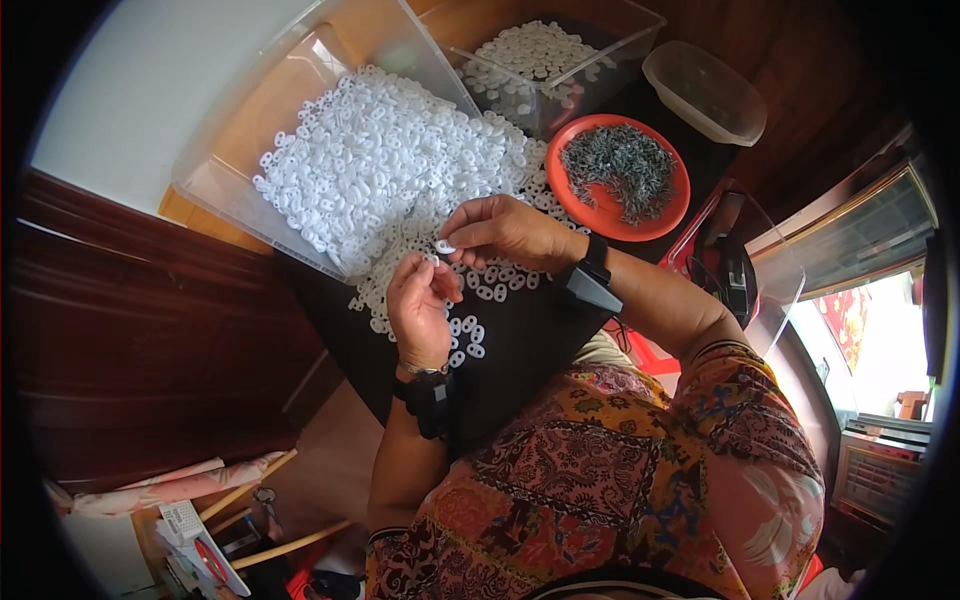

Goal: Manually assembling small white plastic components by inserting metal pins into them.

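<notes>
Between the thumb and finger of my right hand (505,235) is a small white oval plastic piece (445,247). Just below it, the fingertips of my left hand (420,310) are closed on another white plastic piece (432,259), partly hidden by the fingers. The two hands almost meet over the near edge of a large heap of white two-holed oval pieces (370,150). Several loose ones (467,335) lie beside my left wrist. An orange-red plate (612,226) with a pile of small grey metal parts (622,170) sits beyond my right wrist.
The heap spills from a large clear bin (225,205) tipped on its side onto a dark tabletop (520,350). Behind stands a clear box (600,75) with more white pieces, and a translucent tub (705,90) is at the far right. Dark reddish wood (150,330) borders the left.
</notes>
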### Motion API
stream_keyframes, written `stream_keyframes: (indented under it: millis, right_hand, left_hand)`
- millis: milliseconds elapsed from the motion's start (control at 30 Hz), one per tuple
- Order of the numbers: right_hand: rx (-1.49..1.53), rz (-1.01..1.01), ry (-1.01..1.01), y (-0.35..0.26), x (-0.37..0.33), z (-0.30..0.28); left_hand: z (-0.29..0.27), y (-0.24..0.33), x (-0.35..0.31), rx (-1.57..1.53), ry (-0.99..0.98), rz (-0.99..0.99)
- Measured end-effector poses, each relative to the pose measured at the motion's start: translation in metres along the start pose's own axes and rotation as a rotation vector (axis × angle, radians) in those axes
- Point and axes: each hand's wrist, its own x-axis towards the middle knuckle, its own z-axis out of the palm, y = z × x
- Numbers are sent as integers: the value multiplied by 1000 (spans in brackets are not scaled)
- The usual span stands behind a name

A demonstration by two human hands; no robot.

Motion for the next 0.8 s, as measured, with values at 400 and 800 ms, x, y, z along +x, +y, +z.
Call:
stream_keyframes:
  millis: [400, 800]
  right_hand:
    - [-312, -259, -48, 4, -1, 4]
    - [-222, -229, -9, -2, -5, 5]
  left_hand:
    - [3, -1, -1, 2, -29, -32]
    - [9, 6, -2, 37, 43, 28]
